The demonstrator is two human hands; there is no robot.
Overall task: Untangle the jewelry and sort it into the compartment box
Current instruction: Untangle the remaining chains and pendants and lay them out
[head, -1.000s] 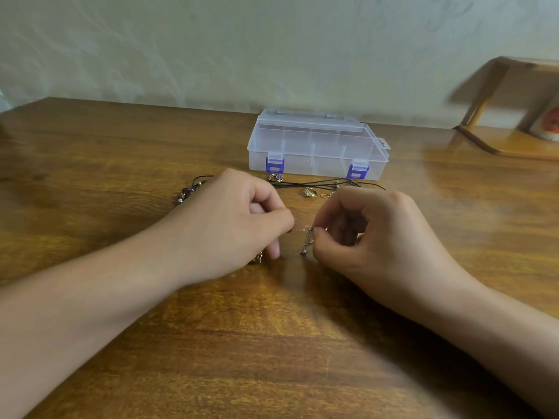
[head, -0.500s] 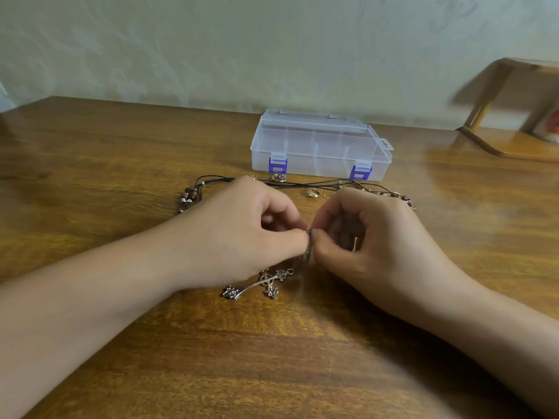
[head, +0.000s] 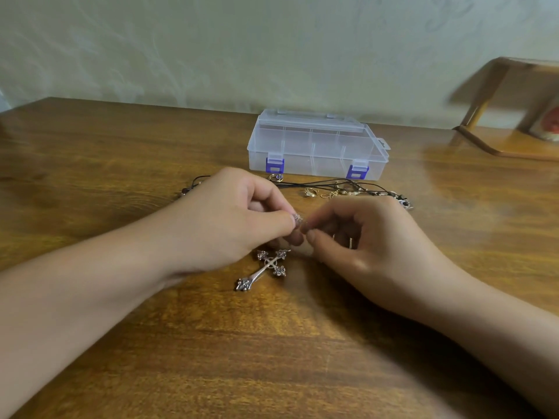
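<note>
My left hand (head: 233, 219) and my right hand (head: 363, 240) meet fingertip to fingertip over the wooden table (head: 272, 358), both pinching a small silver chain piece (head: 298, 218). A silver ornate cross pendant (head: 266, 269) lies on the table just below the fingers. Behind the hands a tangle of black cords (head: 332, 186) runs across, with gold rings and chain bits (head: 311, 192) among it. The clear compartment box (head: 314, 143) with purple latches sits shut behind the tangle.
A dark beaded end (head: 185, 192) of a cord shows left of my left hand, and a dark metal pendant (head: 403, 202) lies at the cords' right end. A wooden stand (head: 511, 116) is at the back right. The wall rises behind the table.
The two hands have come together and lifted slightly. The cross pendant, hidden a second ago, has slid out from under my left hand and now lies fully exposed.
</note>
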